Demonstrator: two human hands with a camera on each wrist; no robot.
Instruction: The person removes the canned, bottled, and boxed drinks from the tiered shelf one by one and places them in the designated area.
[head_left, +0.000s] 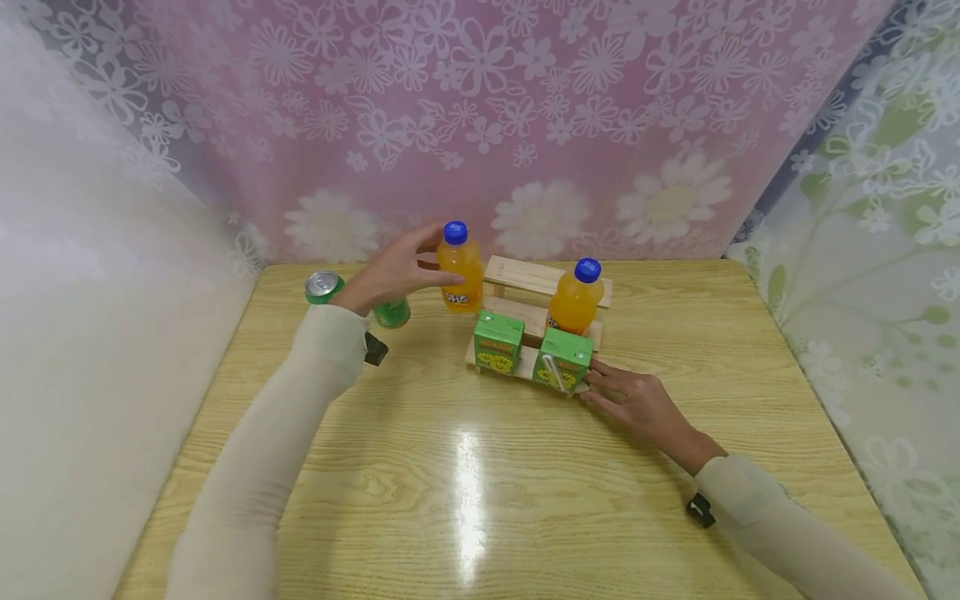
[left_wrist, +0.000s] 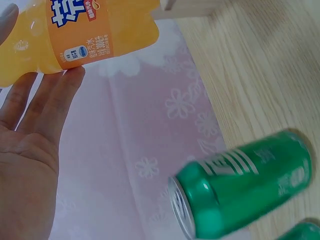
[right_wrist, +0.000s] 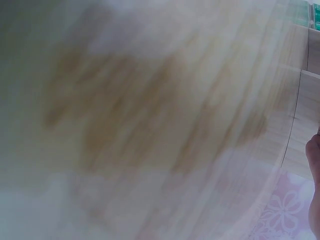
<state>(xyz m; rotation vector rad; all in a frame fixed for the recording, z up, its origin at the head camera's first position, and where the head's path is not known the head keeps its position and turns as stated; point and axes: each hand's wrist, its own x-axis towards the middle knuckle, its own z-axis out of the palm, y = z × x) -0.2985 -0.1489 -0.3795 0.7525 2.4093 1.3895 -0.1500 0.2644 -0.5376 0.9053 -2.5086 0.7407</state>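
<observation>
My left hand (head_left: 401,271) grips an orange soda bottle (head_left: 462,275) with a blue cap, just left of a small stepped wooden rack (head_left: 517,272). In the left wrist view, the fingers curve round the bottle (left_wrist: 85,35) and its label shows. The fingers of my right hand (head_left: 637,404) hold the right end of the rack's front step, beside a green drink carton (head_left: 562,360) with a straw. Another green carton (head_left: 498,343) stands on that step to the left. Behind them a second orange soda bottle (head_left: 576,300) stands on the rack.
Two green cans stand on the wooden table (head_left: 420,467) at the left: one can (head_left: 324,287) beyond the left forearm, the other can (head_left: 392,312) partly behind the wrist. A pink flowered curtain (head_left: 465,108) hangs behind. Blur covers most of the right wrist view.
</observation>
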